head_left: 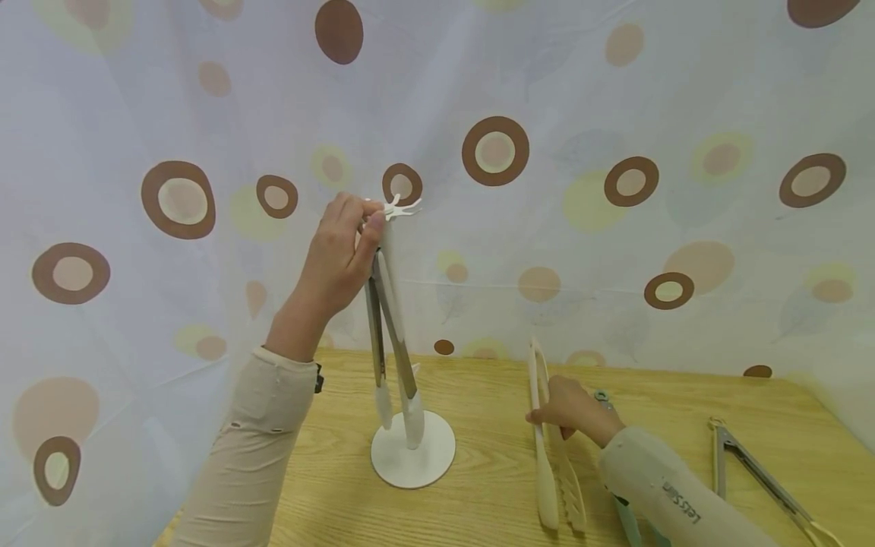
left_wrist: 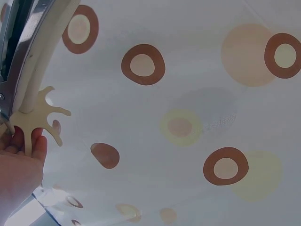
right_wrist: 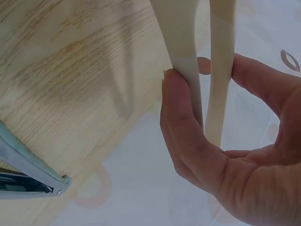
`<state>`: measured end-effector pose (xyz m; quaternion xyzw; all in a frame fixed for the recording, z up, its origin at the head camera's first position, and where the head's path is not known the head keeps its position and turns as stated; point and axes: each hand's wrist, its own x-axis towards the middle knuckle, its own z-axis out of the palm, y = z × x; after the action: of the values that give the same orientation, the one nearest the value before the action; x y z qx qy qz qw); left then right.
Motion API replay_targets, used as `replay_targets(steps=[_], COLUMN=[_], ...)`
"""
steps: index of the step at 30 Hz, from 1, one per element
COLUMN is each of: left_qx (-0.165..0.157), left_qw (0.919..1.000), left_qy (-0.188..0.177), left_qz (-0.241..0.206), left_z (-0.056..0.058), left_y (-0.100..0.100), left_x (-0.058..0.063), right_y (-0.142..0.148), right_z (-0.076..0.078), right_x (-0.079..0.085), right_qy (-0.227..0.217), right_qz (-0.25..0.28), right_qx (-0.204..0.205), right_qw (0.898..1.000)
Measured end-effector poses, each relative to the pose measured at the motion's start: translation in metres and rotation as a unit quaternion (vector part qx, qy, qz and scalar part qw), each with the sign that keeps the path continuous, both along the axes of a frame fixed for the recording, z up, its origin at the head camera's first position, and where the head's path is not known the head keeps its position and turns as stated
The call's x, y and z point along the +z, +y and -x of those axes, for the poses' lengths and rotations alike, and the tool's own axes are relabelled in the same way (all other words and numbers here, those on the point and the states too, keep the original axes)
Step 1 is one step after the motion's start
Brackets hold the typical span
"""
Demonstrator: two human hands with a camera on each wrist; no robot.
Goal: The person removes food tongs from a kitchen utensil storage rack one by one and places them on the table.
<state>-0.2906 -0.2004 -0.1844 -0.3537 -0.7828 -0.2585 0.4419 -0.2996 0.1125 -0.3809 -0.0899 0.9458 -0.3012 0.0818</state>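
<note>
My left hand (head_left: 342, 247) is at the top of a white stand with curved hooks (head_left: 399, 209). Its thumb and fingers pinch the hinge end of metal tongs with white tips (head_left: 393, 327), which hang down along the pole. In the left wrist view the fingers (left_wrist: 40, 148) curl beside the branching hooks (left_wrist: 44, 113), partly hidden behind them. Over the table on the right, my right hand (head_left: 570, 406) grips cream-coloured tongs (head_left: 543, 456) near their upper part. In the right wrist view, thumb and fingers close round both arms of these tongs (right_wrist: 220, 70).
The stand's round white base (head_left: 413, 463) rests on the wooden table (head_left: 485, 425). Green-handled tongs (right_wrist: 28, 155) lie partly under my right forearm. Farther right are grey and gold tongs (head_left: 759, 463), spread apart. A curtain with circles (head_left: 567, 251) hangs behind the table.
</note>
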Motion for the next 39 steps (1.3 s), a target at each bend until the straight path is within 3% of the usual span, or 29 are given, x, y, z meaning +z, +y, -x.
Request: replay_targets(steps=[19, 39], left_qx=[0.004, 0.003], left_qw=[1.0000, 0.9999], left_qy=[-0.001, -0.010], left_qz=[-0.001, 0.001], left_z=[-0.002, -0.001], left_y=[0.000, 0.001], left_x=[0.000, -0.001], right_y=[0.000, -0.005], right_z=[-0.003, 0.009], right_x=[-0.008, -0.019], right_qy=[-0.014, -0.054], right_qz=[-0.026, -0.054], right_qx=[0.000, -0.007], right_qw=[1.000, 0.997])
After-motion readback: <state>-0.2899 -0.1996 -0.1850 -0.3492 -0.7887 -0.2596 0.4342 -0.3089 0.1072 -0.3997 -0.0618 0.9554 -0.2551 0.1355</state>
